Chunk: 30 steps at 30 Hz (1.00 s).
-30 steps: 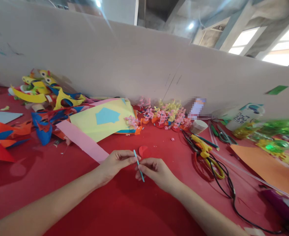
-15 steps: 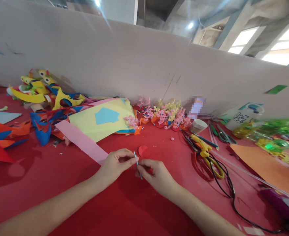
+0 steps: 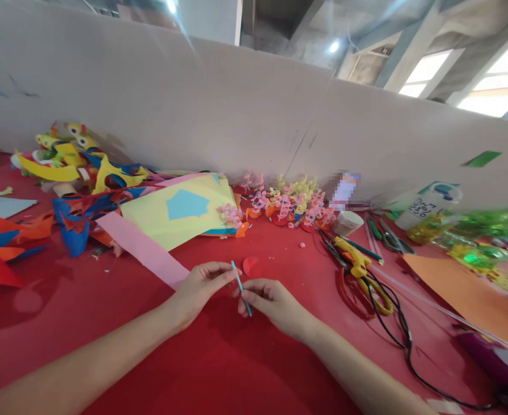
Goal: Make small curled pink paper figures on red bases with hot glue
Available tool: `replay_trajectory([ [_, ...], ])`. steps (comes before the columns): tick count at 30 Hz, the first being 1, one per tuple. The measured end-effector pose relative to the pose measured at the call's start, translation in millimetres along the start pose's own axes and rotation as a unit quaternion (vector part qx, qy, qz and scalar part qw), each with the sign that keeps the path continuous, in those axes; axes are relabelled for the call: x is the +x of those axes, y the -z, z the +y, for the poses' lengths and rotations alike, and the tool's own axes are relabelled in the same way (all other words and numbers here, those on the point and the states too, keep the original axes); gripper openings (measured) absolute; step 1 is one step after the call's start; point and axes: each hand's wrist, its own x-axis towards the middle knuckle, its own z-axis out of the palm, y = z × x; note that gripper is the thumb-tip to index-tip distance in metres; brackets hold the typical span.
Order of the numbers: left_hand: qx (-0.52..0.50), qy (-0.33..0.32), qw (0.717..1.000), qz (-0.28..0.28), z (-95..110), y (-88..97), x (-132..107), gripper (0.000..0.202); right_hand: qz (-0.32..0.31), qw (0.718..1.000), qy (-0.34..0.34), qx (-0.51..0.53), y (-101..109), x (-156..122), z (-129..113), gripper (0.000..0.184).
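Note:
A thin light-blue stick [image 3: 239,282], possibly rolled paper, slants between my two hands above the red table. The fingertips of my left hand [image 3: 204,286] close on its upper part, thumb and forefinger together. Lower down, my right hand [image 3: 269,301] pinches the same stick between thumb and fingers, and its bottom end pokes out below them. Just beyond the hands a small red paper disc [image 3: 250,266] lies flat. Beside my left wrist runs a pink paper strip [image 3: 144,249].
Yellow sheets [image 3: 163,225] bear a blue paper piece [image 3: 188,204]. Small pink and yellow paper curls [image 3: 284,202] cluster by the wall. To the right lie yellow-handled pliers [image 3: 357,262], a black cable [image 3: 405,328], scissors [image 3: 394,236], orange paper [image 3: 465,294] and a purple tool [image 3: 491,366].
The blue stick shows more of its length between the hands now. My left fingertips have shifted slightly up and left, and my right fingers have turned a little around its lower part.

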Motion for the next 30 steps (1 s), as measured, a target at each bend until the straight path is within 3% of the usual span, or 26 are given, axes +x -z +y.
replay_trajectory([
  [7,-0.097,0.016,0.994,-0.056,1.6,-1.4,0.8,0.013,-0.005,1.0,-0.012,0.017,0.9,0.0,-2.4,0.038],
  [15,-0.099,0.028,0.994,0.026,2.4,-0.6,1.6,0.012,-0.013,0.999,-0.043,-0.001,1.1,-1.0,-2.3,0.043],
  [30,-0.102,0.028,0.993,0.061,3.0,1.6,2.6,0.013,0.018,0.998,-0.017,-0.065,-0.7,-1.6,-0.6,0.04],
])
